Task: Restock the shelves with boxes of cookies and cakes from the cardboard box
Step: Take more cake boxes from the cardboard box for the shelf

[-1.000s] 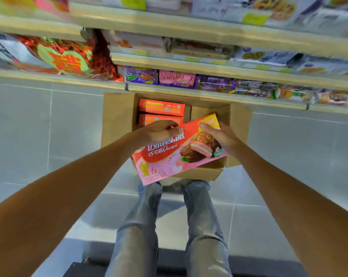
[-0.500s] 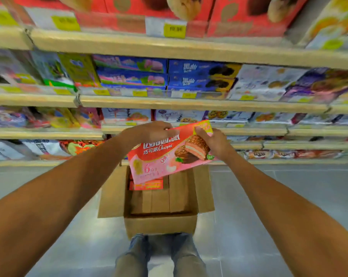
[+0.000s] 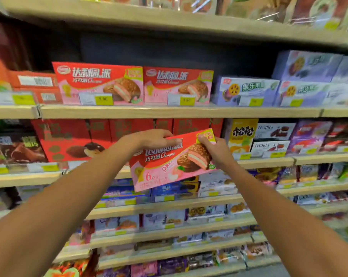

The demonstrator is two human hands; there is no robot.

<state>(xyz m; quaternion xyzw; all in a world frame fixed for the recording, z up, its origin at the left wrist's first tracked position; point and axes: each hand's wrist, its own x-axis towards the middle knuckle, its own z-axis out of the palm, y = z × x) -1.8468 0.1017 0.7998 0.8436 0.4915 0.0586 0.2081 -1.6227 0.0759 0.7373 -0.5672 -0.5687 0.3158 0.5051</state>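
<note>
Dark open gap above the two matching pie boxes (image 3: 133, 84) on the wooden shelf (image 3: 169, 111), upper centre of frame; purple boxes (image 3: 247, 90) sit tight on their right. Both arms stretch fwd: left hand (image 3: 149, 139) clamps the choco pie box (image 3: 169, 162) at its top-left edge, right hand (image 3: 215, 150) at its top-right corner, box tilted, mid-frame, below that shelf. Vs 0.5 s ago, box is raised higher and the cardboard box is out of view.

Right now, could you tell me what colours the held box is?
Red on top, pink below, on the held box, head view.
</note>
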